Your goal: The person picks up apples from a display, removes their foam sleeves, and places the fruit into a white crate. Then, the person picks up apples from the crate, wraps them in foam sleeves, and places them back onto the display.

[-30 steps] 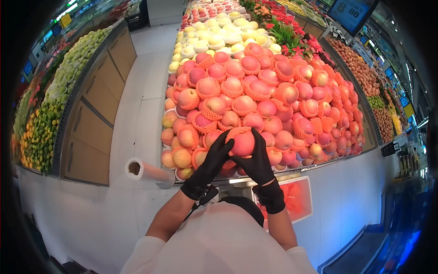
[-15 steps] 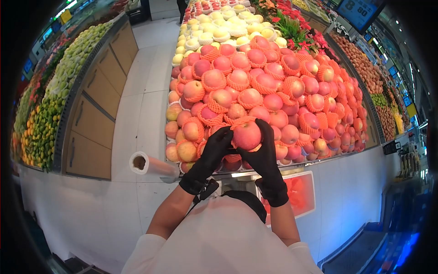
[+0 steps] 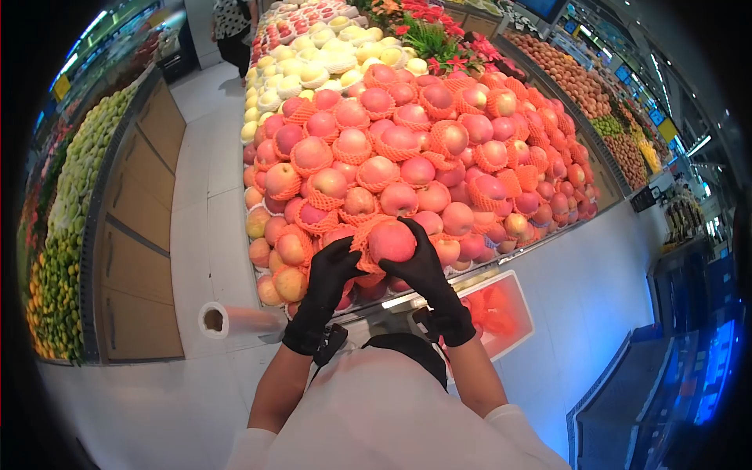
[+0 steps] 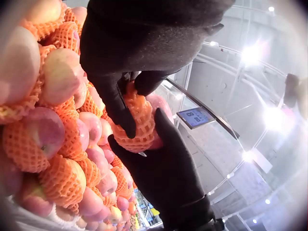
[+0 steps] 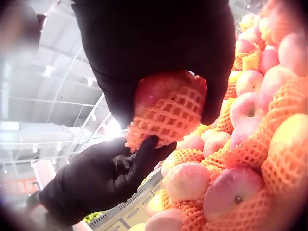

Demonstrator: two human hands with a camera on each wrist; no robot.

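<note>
Both hands wear black gloves and meet at a red apple (image 3: 392, 241) over the front of a big apple pile (image 3: 407, 157). My right hand (image 3: 421, 270) grips the apple, with thumb and fingers on either side of it. An orange foam net (image 5: 168, 113) wraps part of the apple and leaves one end of the fruit bare. My left hand (image 3: 330, 274) pinches the net's edge on the left side. In the left wrist view, the left fingers (image 4: 126, 118) lie along the mesh, and the right hand (image 4: 168, 168) cups the apple from below.
A white box (image 3: 501, 313) with orange-red netting inside stands below the stand's front edge, right of the body. A clear plastic roll (image 3: 243, 321) sticks out at front left. Pale yellow fruit (image 3: 329, 63) and red flowers (image 3: 458, 51) lie behind the apples. A person (image 3: 233, 31) stands far back left.
The head view has swung, so the stand sits further left. Both hands still hold the apple and net; more net now shows left of the apple. A person has come into view at the back.
</note>
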